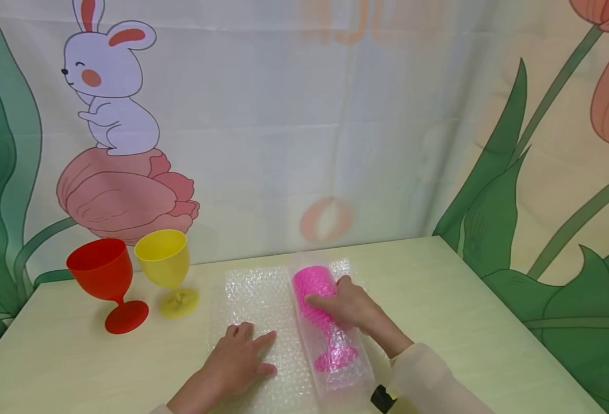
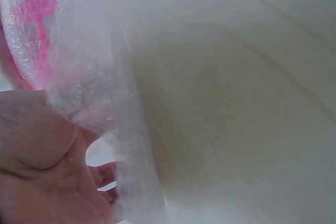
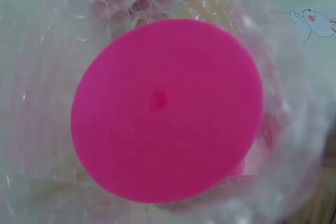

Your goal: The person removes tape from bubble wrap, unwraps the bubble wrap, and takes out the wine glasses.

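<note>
A pink goblet (image 1: 314, 282) lies on its side, rolled in clear bubble wrap (image 1: 255, 296), its foot toward the near edge. My right hand (image 1: 355, 307) grips the wrapped bowl from the right, thumb across its top; the other fingers are mostly hidden. My left hand (image 1: 234, 365) rests on the flat part of the wrap with its fingers spread. In the right wrist view the round pink foot (image 3: 168, 114) shows inside the open end of the roll. The left wrist view has the wrap (image 2: 86, 61) beside the palm (image 2: 42, 145).
A red goblet (image 1: 102, 270) and a yellow goblet (image 1: 164, 259) stand upright at the left of the pale table (image 1: 470, 322). Behind the table hangs a cloth backdrop (image 1: 257, 144) printed with a rabbit and flowers. A small black object (image 1: 382, 398) shows by the right sleeve.
</note>
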Demonstrator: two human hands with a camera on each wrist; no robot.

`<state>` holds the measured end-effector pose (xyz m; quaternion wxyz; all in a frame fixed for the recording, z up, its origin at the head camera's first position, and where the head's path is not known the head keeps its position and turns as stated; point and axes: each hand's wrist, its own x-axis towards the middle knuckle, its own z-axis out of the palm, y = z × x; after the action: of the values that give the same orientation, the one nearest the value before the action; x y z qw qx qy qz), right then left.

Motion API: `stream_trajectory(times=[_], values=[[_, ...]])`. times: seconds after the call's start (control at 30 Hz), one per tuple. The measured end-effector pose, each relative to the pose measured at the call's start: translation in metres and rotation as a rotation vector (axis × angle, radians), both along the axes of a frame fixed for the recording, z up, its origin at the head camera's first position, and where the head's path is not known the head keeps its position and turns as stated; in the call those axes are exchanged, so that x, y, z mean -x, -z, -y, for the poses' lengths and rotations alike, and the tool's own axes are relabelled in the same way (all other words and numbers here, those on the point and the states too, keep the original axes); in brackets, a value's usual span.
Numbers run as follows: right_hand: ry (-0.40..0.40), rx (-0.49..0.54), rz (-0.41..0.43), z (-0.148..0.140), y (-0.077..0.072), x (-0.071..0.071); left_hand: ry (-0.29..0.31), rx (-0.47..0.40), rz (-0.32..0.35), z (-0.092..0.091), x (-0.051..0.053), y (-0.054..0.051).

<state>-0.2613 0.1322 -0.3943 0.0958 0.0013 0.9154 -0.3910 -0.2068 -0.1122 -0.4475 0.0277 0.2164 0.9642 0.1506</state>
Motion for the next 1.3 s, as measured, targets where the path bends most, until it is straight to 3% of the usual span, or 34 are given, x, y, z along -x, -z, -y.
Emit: stream_trajectory(times=[0.7, 1.0, 1.3], values=[[0.04, -0.17, -0.042, 0.018, 0.01, 0.001, -0.027, -0.017, 0.028, -0.009, 0.005, -0.007], [0.026, -0.235, -0.144, 0.035, 0.009, -0.001, -0.063, -0.042, 0.054, -0.012, 0.01, -0.012], [0.038, -0.319, -0.17, 0.049, 0.01, -0.003, -0.085, -0.052, 0.07, -0.013, 0.013, -0.012]])
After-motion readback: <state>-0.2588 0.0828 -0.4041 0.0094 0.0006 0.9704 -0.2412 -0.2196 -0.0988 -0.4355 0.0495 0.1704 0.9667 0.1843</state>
